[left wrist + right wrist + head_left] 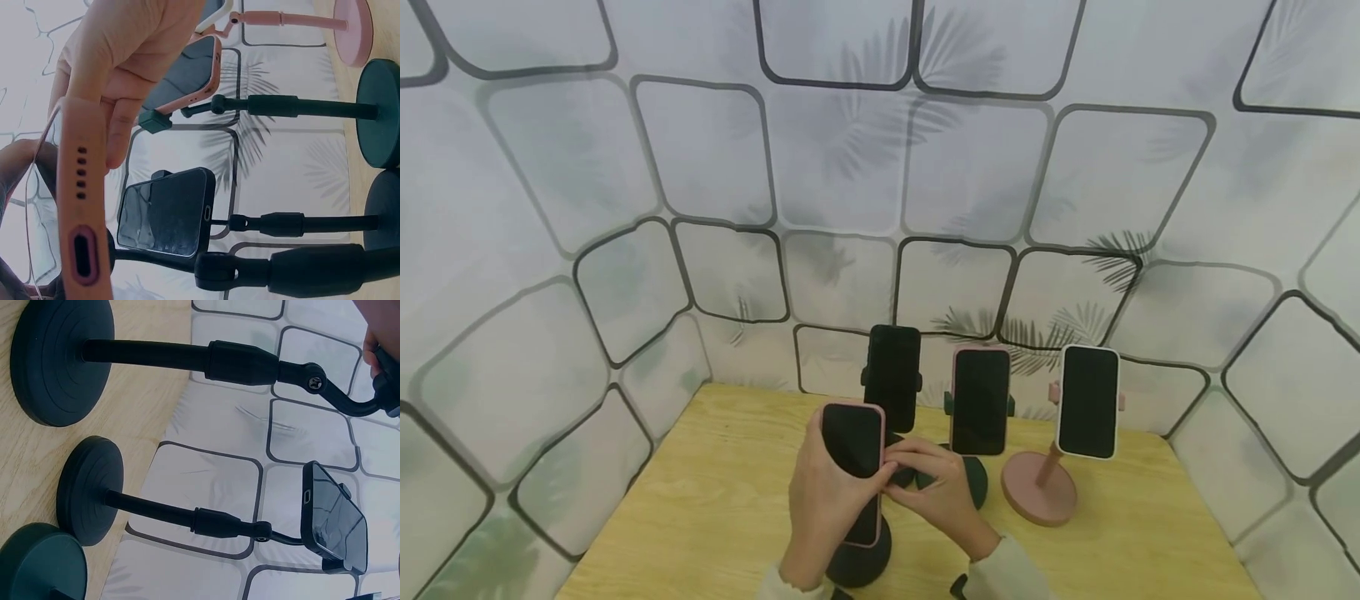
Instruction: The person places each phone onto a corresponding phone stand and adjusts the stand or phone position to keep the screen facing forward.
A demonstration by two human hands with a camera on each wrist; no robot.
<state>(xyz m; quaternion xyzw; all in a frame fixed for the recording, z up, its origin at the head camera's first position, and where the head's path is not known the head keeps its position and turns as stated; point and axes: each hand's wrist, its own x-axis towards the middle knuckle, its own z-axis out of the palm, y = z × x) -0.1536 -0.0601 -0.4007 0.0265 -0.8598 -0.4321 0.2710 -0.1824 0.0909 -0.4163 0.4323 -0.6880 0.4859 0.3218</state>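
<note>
My left hand (820, 492) grips a pink-edged phone (853, 437), its thumb lying across the screen. The phone is upright at the head of a black phone holder, whose round base (861, 562) stands below. At the phone's right edge my right hand (936, 487) pinches the holder's side, where the clamp is hidden by the fingers. In the left wrist view the phone's bottom edge (84, 187) faces the camera, with the right hand (125, 44) beside it. The holder's black stem (240, 362) and bent neck show in the right wrist view.
Behind stand a black phone in a black holder (891, 379), a pink phone in a green holder (981, 400) and a white-edged phone (1087, 400) in a pink holder with a round base (1039, 489). A patterned wall backs the wooden table (700, 492).
</note>
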